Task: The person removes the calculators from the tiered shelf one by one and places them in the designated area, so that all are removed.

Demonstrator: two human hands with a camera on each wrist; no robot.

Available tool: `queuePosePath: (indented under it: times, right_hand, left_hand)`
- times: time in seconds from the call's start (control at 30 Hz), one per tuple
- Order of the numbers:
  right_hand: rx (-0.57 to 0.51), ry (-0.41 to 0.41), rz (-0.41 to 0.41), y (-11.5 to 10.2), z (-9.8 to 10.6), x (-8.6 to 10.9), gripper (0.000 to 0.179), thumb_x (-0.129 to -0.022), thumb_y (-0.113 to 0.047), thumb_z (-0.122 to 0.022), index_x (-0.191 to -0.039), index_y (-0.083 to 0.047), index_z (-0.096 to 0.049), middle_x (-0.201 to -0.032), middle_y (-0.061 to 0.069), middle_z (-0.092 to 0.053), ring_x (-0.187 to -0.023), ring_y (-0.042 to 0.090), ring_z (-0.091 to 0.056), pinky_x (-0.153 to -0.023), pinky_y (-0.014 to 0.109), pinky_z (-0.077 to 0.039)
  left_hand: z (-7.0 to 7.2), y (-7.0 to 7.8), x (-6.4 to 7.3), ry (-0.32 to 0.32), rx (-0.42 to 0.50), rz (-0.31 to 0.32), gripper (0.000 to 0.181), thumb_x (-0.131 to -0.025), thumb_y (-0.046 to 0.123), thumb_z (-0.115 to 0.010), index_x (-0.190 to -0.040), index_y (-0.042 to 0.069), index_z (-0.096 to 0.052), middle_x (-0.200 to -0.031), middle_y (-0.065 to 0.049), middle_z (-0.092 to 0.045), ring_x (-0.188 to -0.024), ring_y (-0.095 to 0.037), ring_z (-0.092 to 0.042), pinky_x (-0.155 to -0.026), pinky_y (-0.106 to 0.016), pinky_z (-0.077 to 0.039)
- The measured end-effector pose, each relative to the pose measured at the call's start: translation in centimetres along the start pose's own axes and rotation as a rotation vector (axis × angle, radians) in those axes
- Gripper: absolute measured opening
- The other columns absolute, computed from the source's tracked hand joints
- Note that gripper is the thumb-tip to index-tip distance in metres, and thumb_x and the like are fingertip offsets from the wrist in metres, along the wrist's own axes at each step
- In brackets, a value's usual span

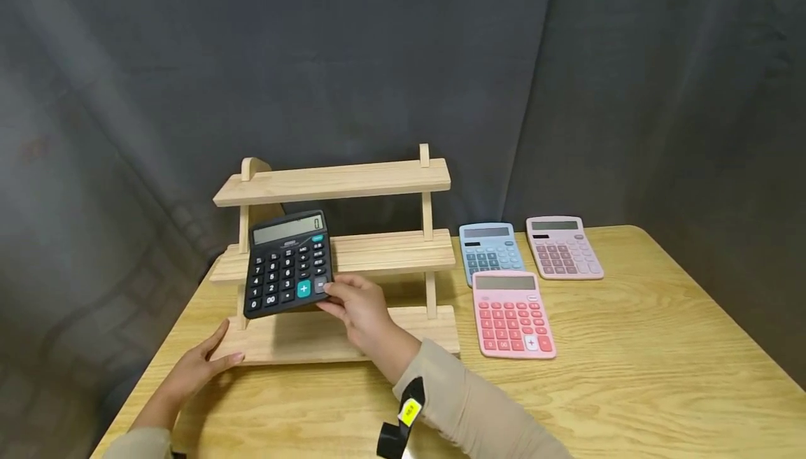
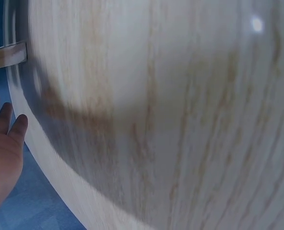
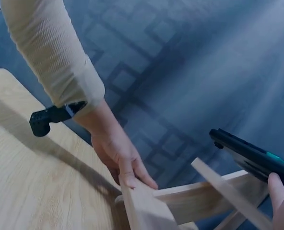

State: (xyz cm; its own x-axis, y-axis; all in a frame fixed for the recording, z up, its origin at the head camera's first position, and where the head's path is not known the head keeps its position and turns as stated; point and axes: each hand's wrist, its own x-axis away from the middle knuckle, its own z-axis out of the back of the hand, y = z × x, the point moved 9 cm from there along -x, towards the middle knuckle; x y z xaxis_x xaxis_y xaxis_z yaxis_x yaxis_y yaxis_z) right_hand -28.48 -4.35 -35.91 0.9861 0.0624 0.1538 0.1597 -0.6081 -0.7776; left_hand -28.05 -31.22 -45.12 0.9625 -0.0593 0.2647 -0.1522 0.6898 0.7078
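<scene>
My right hand [image 1: 364, 308] pinches a black desk calculator [image 1: 278, 271] by its lower right corner, thumb on the front near the equals key. The calculator is tilted, its display upward, in front of the middle board of a three-tier wooden display rack [image 1: 393, 252]. At the bottom board's left end, my left hand [image 1: 192, 371] holds the corner, thumb at the front edge and fingers along the end. The right wrist view shows the black calculator [image 3: 250, 152] edge-on and the left hand [image 3: 117, 151] at the board. Only part of the left hand [image 2: 5, 148] appears in the left wrist view.
Right of the rack, a pink calculator [image 1: 506, 315] lies in front of a blue calculator [image 1: 483, 245], overlapping it in this view. A pale pink calculator [image 1: 559, 252] lies at the back right of the wooden table [image 1: 655, 347]. A dark curtain [image 1: 352, 53] hangs behind.
</scene>
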Motion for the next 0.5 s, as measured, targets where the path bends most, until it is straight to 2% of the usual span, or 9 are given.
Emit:
queuePosePath:
  times: [0.2,0.5]
  right_hand:
    - [-0.048,-0.062,-0.004,-2.0,0.9,1.5,0.013,-0.077,0.013,-0.05,-0.088,0.01,-0.054,-0.081,0.011,-0.059,-0.069,0.015,-0.058,-0.072,0.034,-0.049]
    - [-0.115,-0.099,0.014,-4.4,3.3,3.0,0.017,-0.079,0.013,-0.045,-0.082,0.002,-0.058,-0.08,0.009,-0.06,-0.067,0.015,-0.058,-0.068,0.028,-0.05]
  left_hand:
    - [0.3,0.4,0.0,0.012,-0.047,-0.018,0.088,-0.079,0.038,-0.059,-0.137,0.008,-0.001,-0.134,-0.032,-0.006,-0.121,-0.048,-0.007,-0.094,-0.058,-0.011]
    - [0.2,0.3,0.4,-0.004,-0.027,-0.031,0.087,-0.08,0.037,-0.058,-0.137,0.008,0.001,-0.134,-0.032,-0.004,-0.12,-0.049,-0.007,-0.093,-0.058,-0.013]
